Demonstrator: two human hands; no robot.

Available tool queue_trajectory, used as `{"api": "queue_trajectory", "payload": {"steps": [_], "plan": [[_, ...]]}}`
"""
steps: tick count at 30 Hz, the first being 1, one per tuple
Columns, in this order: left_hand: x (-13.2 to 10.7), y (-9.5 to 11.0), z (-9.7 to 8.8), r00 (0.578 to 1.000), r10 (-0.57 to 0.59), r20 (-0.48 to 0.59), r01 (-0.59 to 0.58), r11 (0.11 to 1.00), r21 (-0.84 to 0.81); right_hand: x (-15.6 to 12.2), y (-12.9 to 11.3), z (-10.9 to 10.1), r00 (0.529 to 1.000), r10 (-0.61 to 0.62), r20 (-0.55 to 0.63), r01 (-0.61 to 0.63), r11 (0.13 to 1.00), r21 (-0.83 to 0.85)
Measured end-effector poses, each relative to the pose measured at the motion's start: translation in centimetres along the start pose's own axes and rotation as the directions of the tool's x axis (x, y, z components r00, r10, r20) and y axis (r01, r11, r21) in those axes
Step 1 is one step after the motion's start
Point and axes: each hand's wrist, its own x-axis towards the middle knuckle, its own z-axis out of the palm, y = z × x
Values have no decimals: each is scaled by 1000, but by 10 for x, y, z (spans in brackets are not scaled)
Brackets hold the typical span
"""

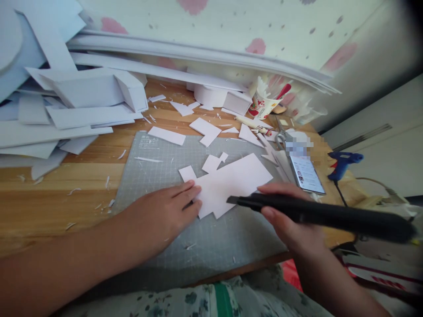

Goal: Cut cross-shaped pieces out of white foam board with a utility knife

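Observation:
My left hand [165,213] lies flat on the grey cutting mat [211,246], fingers stretched out, fingertips pressing the left edge of a notched white foam-board piece [231,182]. My right hand [291,220] is wrapped round a long black tool [324,215] that looks like a utility knife. Its tip hangs just above the lower right edge of the white piece. The tool's back end points right, past the table edge.
Stacks of white board [76,101] fill the table's left and back. Small white offcuts [205,127] litter the wooden table [39,198]. At the right lie a phone [306,174], scissors [280,136], a paper cup [264,105] and a blue glue gun [342,163].

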Motion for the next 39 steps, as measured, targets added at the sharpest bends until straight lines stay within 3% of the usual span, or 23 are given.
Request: {"api": "queue_trajectory", "payload": {"steps": [5, 8, 15, 29, 39], "plan": [[-8, -24, 5, 998, 31, 58, -22, 990, -142, 59, 14, 16, 960, -44, 277, -9, 982, 189], [-9, -33, 6, 996, 17, 92, 0, 983, -183, 74, 19, 28, 936, -20, 352, -61, 974, 218], [-5, -31, 2, 994, 20, 110, 0, 984, -178, 66, 28, 41, 951, 43, 306, -113, 970, 214], [-10, -21, 12, 992, -104, 70, 116, 975, -190, 65, 27, 41, 952, -6, 307, -61, 976, 210], [-4, -24, 7, 989, -61, 136, 82, 985, -154, 63, 27, 38, 942, -6, 337, -60, 981, 184]]}}
